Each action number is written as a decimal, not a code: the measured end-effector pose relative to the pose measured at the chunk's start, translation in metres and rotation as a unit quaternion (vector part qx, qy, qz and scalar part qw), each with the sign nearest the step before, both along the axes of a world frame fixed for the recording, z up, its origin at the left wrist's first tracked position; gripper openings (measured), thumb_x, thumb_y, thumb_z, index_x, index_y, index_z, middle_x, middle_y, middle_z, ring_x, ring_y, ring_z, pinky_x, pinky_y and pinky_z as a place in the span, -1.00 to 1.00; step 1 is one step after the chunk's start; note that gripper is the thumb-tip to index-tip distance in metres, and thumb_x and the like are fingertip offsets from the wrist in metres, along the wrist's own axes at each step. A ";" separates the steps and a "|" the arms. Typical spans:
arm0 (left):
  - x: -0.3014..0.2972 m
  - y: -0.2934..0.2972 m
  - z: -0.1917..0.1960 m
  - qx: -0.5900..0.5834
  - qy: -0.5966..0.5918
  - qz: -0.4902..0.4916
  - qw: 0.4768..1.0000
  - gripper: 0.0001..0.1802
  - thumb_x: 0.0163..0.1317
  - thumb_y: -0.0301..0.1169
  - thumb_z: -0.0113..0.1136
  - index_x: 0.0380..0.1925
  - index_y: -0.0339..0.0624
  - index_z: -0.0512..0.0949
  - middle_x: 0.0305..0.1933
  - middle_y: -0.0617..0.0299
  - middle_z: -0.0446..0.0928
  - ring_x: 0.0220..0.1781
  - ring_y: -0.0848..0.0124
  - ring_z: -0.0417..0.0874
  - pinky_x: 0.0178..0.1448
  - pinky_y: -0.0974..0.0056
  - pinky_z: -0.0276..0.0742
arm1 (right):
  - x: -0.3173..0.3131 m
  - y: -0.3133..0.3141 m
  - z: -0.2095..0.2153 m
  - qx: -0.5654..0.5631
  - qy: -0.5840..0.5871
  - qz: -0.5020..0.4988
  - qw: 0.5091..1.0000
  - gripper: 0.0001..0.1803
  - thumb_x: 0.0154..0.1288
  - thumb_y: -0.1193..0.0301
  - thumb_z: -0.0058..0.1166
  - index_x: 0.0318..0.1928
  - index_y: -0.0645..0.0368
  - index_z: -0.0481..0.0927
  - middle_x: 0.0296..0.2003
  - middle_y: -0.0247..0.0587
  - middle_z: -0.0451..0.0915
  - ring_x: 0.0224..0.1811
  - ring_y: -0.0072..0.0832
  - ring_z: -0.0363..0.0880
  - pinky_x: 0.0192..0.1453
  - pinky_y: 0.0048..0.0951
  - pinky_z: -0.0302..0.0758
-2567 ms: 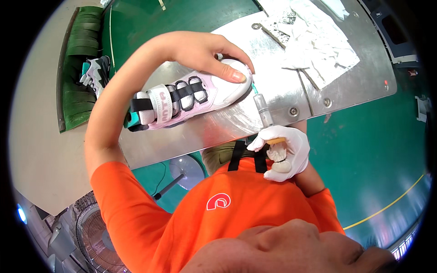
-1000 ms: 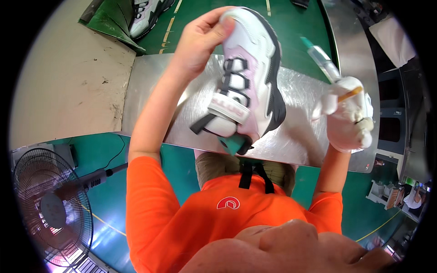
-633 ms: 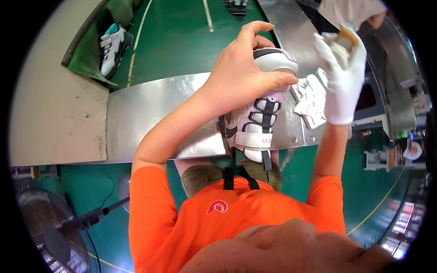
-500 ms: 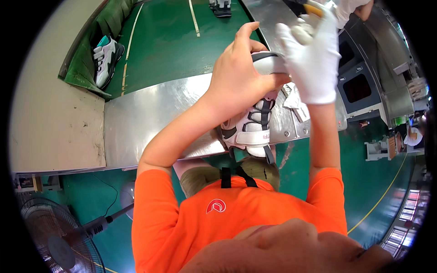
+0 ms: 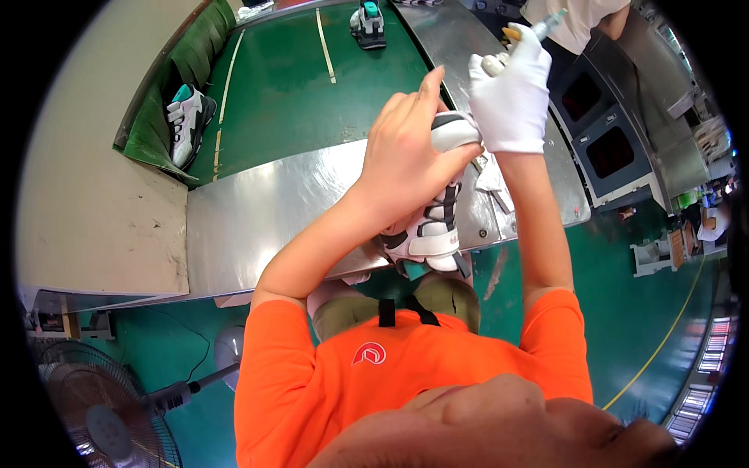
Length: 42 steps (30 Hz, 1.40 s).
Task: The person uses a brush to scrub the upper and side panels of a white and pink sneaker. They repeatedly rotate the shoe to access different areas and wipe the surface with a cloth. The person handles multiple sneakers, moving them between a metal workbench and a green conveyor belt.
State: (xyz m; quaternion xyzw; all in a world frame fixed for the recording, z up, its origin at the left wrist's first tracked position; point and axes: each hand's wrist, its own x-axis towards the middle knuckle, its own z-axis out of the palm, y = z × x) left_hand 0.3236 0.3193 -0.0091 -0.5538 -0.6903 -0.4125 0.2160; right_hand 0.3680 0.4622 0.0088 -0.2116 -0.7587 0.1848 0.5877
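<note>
My bare left hand (image 5: 406, 148) is wrapped over the rounded toe of a white and black sneaker (image 5: 437, 222), thumb on the near side and index finger raised. The sneaker's strapped ankle end points toward me at the front edge of the metal table. My right hand (image 5: 507, 105), in a white glove, is closed around a slim tool (image 5: 542, 26) with an orange end and a pale, translucent tip pointing up and away. That hand is just right of the sneaker's toe; whether it touches is unclear.
A green conveyor belt (image 5: 289, 101) lies beyond the metal table (image 5: 257, 210). One sneaker (image 5: 187, 125) leans by its left flap, another (image 5: 369, 27) stands farther back. A crumpled white cloth or paper (image 5: 493, 183) lies at right. A co-worker's pale shirt (image 5: 573, 23) shows beyond; a fan (image 5: 105, 421) stands lower left.
The whole view has shifted slightly. My right hand has turned and moved a little left, bringing the tool's tip into sight. My left hand keeps its hold on the sneaker's toe.
</note>
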 end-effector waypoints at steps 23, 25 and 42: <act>-0.256 -0.115 0.007 0.184 -0.349 0.096 0.914 -0.62 0.26 -0.30 0.25 0.05 -0.22 0.58 -0.11 0.12 0.61 -0.15 0.46 0.58 -0.08 0.33 0.53 | 0.076 0.005 -0.180 -0.107 -0.126 0.084 0.983 -0.35 -0.06 0.45 0.38 0.10 0.19 0.40 -0.21 -0.06 0.58 -0.25 -0.25 0.60 -0.11 -0.33 0.53; -0.314 -0.157 -0.010 0.262 -0.266 0.228 0.899 -0.56 0.26 -0.27 0.24 0.07 -0.31 0.54 -0.08 0.04 0.59 -0.12 0.42 0.59 -0.09 0.33 0.53 | 0.074 0.003 -0.177 -0.159 -0.125 0.089 0.975 -0.34 -0.07 0.44 0.38 0.10 0.22 0.41 -0.20 -0.05 0.58 -0.21 -0.23 0.60 -0.06 -0.33 0.52; -0.379 0.011 0.018 -0.286 0.041 0.342 0.894 -0.36 0.27 -0.01 0.07 0.24 -0.14 0.31 -0.21 -0.20 0.62 -0.13 -0.12 0.64 -0.07 -0.08 0.53 | 0.066 0.012 -0.171 -0.330 -0.078 0.123 0.933 -0.32 -0.07 0.57 0.32 0.12 0.24 0.33 -0.59 -0.35 0.52 -0.54 -0.59 0.51 -0.26 -0.54 0.47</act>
